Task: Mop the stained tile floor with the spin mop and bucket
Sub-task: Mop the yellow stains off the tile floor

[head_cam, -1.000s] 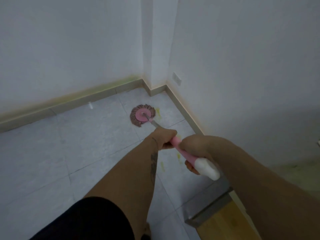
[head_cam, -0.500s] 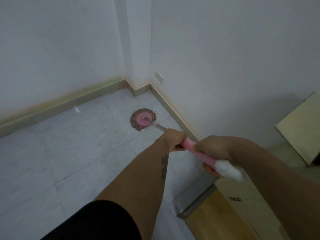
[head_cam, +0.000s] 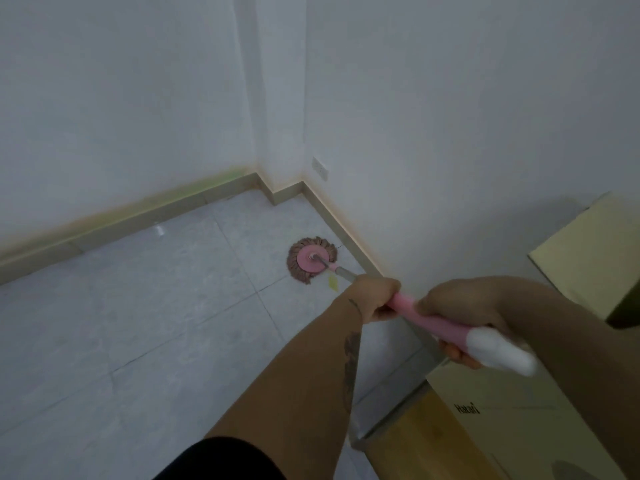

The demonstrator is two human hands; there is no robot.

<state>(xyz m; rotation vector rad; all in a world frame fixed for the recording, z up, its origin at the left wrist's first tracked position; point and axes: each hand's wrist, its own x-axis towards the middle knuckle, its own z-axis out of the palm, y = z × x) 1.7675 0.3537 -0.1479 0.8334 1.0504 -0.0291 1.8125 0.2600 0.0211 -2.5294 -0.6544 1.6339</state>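
Two-handed grip, seen from the head view.
Both bare forearms are extended forward and downward from the lower edge of the view. The left hand is placed farther forward, with its fingers curled fully round the mop handle and its knuckles turned upward; a dark tattoo is seen along the inner left forearm, and a dark sleeve is seen at its base. The right hand is clenched on the same handle nearer the body, just behind the left, with the fingertips showing beneath.
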